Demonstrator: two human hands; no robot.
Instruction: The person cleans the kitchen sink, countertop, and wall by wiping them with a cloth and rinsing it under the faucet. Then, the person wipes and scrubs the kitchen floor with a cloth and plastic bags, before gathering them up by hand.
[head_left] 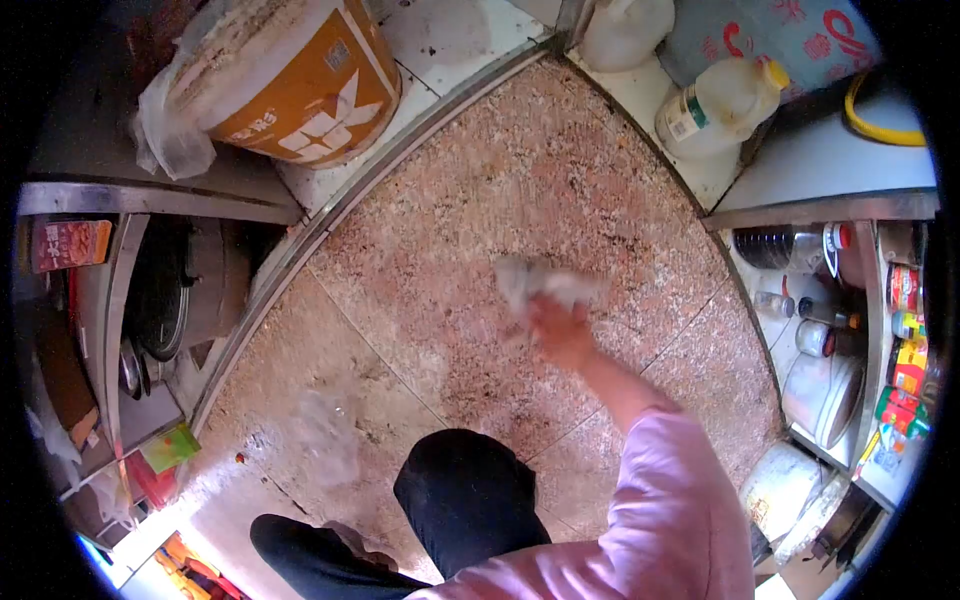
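- Head view: the pale cloth (552, 282) is on or just over the floor (480, 180), down and to the right of the orange-and-white bucket (325, 95). It is blurred, so you cannot be sure whether it is fabric or a wad of paper, or whether all of it touches the tiles.
- Your right hand (562, 338), farther from the bucket than the cloth is, has its fingers drawn in narrow on the cloth's near edge. The blur hides each finger's exact place. Your left hand is out of sight, so I cannot tell how its fingers stand.
- Expect the cloth to be light, soft and limp: it should fold under your palm and hardly break, though if it is paper it may tear. Any wetness would make it heavier and slicker; none can be made out on it.
- Best hold, I judge: bunch the middle under flat fingers, since a pinched corner would let the rest trail.
- The floor towards the bucket is thick with pale and dark specks, so the cloth may drag or roll over grit.
- Your bent knee (470, 490), well apart from the bucket, sits below the cloth; leave your forearm room beside it.
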